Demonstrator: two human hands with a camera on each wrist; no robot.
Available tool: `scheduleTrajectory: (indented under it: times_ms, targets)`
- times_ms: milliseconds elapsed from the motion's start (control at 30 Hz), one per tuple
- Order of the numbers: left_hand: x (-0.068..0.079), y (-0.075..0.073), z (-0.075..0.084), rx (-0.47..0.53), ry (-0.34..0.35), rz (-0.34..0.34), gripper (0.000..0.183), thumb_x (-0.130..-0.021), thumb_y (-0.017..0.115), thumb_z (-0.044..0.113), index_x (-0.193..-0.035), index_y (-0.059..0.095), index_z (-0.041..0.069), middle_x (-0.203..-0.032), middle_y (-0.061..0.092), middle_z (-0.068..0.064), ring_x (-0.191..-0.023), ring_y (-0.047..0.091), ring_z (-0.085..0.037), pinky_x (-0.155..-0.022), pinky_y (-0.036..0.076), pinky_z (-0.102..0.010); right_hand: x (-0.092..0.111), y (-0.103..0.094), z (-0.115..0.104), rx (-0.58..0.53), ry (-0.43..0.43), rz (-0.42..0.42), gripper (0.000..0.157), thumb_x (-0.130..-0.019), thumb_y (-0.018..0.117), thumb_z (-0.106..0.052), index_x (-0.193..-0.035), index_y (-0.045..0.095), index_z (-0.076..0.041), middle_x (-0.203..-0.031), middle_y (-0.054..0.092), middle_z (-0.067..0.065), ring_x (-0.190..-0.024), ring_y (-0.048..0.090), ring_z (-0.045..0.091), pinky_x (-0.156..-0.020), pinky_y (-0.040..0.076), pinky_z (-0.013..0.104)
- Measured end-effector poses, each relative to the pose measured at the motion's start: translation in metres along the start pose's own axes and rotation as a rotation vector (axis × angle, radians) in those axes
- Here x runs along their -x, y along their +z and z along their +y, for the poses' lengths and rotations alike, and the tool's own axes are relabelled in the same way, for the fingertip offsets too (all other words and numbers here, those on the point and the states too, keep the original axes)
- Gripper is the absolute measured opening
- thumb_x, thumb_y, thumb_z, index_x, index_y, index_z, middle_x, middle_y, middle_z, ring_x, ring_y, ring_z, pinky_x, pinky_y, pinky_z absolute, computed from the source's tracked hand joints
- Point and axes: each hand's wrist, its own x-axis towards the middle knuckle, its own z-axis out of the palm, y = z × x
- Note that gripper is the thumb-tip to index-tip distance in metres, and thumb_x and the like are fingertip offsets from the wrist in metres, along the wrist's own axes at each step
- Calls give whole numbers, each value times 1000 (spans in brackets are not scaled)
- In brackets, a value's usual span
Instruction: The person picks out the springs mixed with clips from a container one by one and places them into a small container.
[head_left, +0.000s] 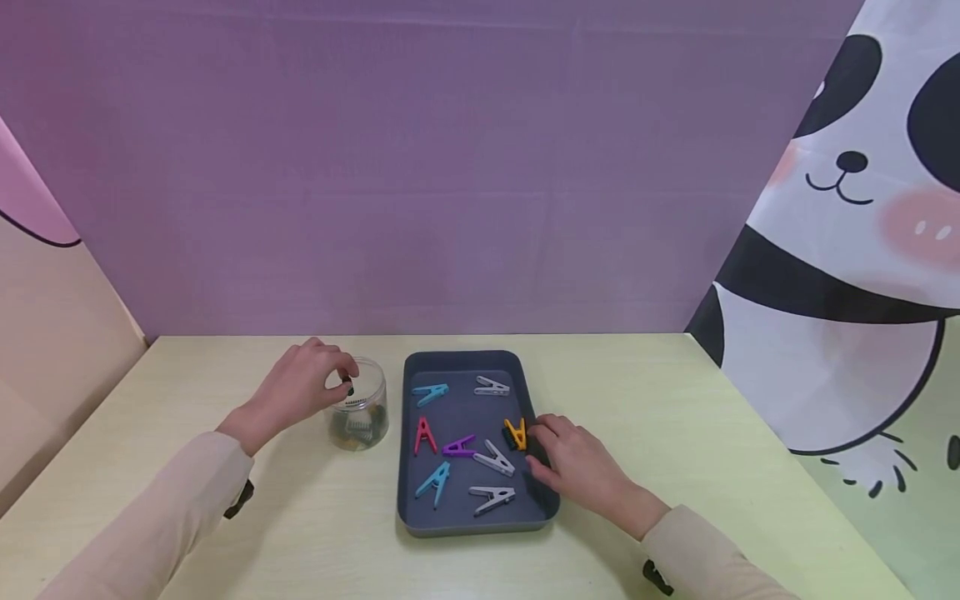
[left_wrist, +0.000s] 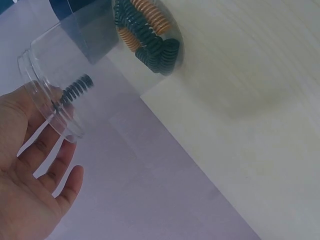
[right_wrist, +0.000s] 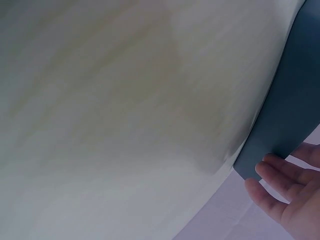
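My left hand (head_left: 300,392) is over the mouth of a clear plastic jar (head_left: 358,427), pinching a dark coil spring (left_wrist: 76,91) between thumb and index finger. In the left wrist view this spring slants down inside the jar's mouth, and the other fingers are spread outside the rim. Dark green and orange springs (left_wrist: 150,37) lie at the jar's bottom. My right hand (head_left: 581,467) rests at the right side of a grey tray (head_left: 450,521), its fingers loosely bent against the outer wall. A yellow clothespin (head_left: 517,433) with a dark piece beside it lies close to those fingertips.
Several more clothespins lie spread in the tray, among them a red one (head_left: 423,435), a purple one (head_left: 459,447), a blue one (head_left: 433,482) and a white one (head_left: 492,498). The jar stands left of the tray on a pale wooden table (head_left: 637,392). A purple backdrop (head_left: 420,183) rises behind.
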Motion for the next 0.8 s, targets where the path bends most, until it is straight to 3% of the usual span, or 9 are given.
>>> scheduleTrajectory:
  times_ms: [200, 800]
  targets:
    - [1, 2, -1, -14, -21, 1, 17, -77, 68, 15, -94, 68, 13, -80, 66, 3, -85, 54, -22, -75, 43, -40, 0, 0, 0, -3, 4, -2, 36, -80, 65, -32, -104, 62, -4, -107, 60, 10, -97, 57, 21, -77, 51, 34]
    - [0, 1, 3, -24, -8, 53, 19, -78, 68, 16, -96, 68, 13, -95, 67, -1, -88, 56, -23, -75, 44, -42, 0, 1, 0, -11, 12, -7, 37, -80, 64, -32, -104, 62, -4, -107, 60, 10, -96, 57, 21, -76, 51, 34]
